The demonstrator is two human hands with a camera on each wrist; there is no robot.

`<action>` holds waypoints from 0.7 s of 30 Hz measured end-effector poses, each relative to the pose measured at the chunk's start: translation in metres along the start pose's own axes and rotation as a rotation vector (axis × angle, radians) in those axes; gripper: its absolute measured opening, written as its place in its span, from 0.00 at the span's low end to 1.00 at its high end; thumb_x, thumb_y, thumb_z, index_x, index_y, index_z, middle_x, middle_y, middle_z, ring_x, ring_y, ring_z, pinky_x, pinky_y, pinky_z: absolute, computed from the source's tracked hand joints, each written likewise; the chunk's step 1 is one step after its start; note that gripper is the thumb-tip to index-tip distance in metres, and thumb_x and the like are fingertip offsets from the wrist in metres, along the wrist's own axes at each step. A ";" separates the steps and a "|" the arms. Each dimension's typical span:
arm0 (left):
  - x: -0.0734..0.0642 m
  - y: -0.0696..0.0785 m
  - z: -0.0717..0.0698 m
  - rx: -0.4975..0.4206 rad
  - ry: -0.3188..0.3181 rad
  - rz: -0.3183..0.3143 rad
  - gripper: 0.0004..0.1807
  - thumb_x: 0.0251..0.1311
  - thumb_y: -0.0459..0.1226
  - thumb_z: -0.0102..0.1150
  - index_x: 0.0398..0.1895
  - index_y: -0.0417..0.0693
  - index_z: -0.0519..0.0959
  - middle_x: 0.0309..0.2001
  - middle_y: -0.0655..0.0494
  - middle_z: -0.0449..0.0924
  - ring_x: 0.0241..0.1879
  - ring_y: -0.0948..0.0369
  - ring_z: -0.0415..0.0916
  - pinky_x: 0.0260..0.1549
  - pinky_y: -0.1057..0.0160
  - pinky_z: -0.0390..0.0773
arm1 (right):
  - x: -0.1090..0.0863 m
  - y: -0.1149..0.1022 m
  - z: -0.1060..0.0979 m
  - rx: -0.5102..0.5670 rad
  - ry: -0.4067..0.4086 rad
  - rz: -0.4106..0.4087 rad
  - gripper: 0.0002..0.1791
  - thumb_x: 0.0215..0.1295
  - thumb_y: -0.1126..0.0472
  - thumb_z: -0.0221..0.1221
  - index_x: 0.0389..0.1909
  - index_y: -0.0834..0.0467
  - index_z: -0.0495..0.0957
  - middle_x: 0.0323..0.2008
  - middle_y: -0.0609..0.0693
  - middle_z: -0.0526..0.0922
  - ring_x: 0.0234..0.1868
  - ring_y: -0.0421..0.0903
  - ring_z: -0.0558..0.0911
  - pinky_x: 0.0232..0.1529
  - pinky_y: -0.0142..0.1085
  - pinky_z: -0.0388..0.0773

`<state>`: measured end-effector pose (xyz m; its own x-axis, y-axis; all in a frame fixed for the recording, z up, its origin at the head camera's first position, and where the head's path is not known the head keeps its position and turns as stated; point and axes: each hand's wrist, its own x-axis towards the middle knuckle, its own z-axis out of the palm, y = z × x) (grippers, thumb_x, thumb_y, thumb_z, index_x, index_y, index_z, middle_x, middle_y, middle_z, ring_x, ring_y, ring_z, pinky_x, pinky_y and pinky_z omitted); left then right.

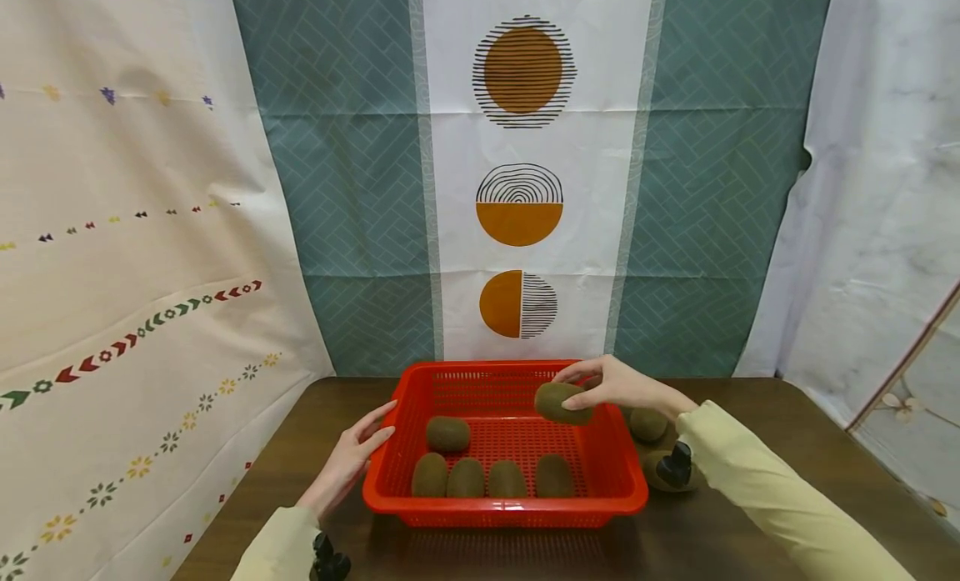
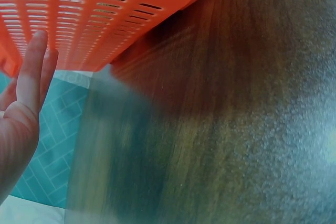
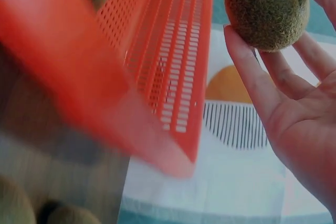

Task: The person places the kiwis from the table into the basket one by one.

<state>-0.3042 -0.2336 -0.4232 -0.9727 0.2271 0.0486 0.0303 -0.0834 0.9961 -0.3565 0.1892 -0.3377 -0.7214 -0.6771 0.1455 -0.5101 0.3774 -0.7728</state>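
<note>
My right hand [image 1: 617,384] grips a brown fuzzy kiwi [image 1: 555,403] between thumb and fingers, above the right part of a red plastic basket [image 1: 510,514]. The right wrist view shows that same kiwi [image 3: 268,11] held up at the fingertips, beside the basket's slotted wall. Inside the basket, one kiwi [image 1: 447,434] lies toward the left, and a row of several more, among them a kiwi [image 1: 507,479], lines the near side. My left hand [image 1: 351,458] touches the basket's left side with extended fingers; in the left wrist view, its fingers [image 2: 32,72] reach up against the slotted wall.
More kiwis, one of them a kiwi [image 1: 648,425], lie on the dark wooden table [image 1: 757,473] right of the basket, partly behind my right wrist. A patterned cloth [image 1: 367,189] hangs behind the table, and a cream cloth [image 1: 150,314] hangs along the left.
</note>
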 end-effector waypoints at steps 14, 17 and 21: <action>0.000 0.001 0.000 0.010 -0.011 -0.002 0.30 0.62 0.36 0.53 0.67 0.45 0.58 0.59 0.36 0.62 0.50 0.42 0.69 0.40 0.49 0.74 | 0.058 0.012 0.040 0.061 -0.083 -0.018 0.19 0.53 0.61 0.65 0.47 0.61 0.78 0.39 0.52 0.80 0.41 0.50 0.77 0.40 0.40 0.75; 0.001 0.001 0.000 -0.001 -0.010 -0.001 0.29 0.62 0.36 0.52 0.66 0.46 0.58 0.59 0.36 0.62 0.50 0.42 0.69 0.40 0.49 0.74 | 0.067 0.016 0.048 0.048 -0.103 -0.010 0.19 0.53 0.59 0.65 0.46 0.59 0.78 0.38 0.50 0.81 0.40 0.49 0.77 0.39 0.39 0.76; 0.003 -0.003 -0.003 0.001 -0.012 0.007 0.30 0.62 0.37 0.53 0.67 0.46 0.58 0.59 0.36 0.62 0.50 0.41 0.69 0.40 0.49 0.74 | 0.077 0.022 0.060 0.039 -0.132 0.005 0.19 0.52 0.58 0.65 0.46 0.58 0.78 0.38 0.48 0.81 0.40 0.48 0.77 0.39 0.38 0.76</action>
<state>-0.3080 -0.2352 -0.4260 -0.9695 0.2382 0.0570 0.0379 -0.0837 0.9958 -0.3952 0.1072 -0.3811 -0.6548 -0.7534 0.0606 -0.4860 0.3583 -0.7971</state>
